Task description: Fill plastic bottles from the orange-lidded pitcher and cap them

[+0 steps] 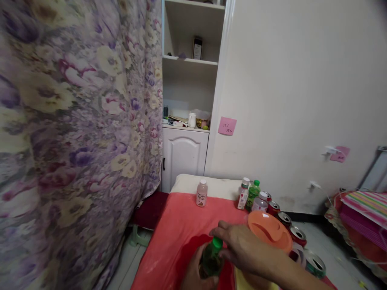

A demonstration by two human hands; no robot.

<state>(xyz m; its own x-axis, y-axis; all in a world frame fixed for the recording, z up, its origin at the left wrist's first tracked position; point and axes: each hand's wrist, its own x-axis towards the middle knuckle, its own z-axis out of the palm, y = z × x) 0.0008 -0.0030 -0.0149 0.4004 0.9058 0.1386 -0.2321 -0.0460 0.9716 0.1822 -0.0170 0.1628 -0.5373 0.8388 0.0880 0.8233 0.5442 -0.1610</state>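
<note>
A green bottle (pixel 211 259) with a bright green cap stands low in the middle of the view, over the red cloth (pixel 178 225). My left hand (pixel 195 274) wraps round the bottle's body from below. My right hand (pixel 242 247) reaches in from the right, its fingers pinched on the cap. An orange plate (pixel 270 230) lies just right of my right hand. A small pink bottle (pixel 201 193) stands alone further back on the cloth.
Behind the plate stand a white-capped bottle (pixel 243 194), a green bottle (pixel 252 195) and a clear one (pixel 260 202), with several red cans (pixel 298 235) along the right edge. A flowered curtain (pixel 75 141) fills the left. A white cupboard (pixel 184 155) with shelves stands behind.
</note>
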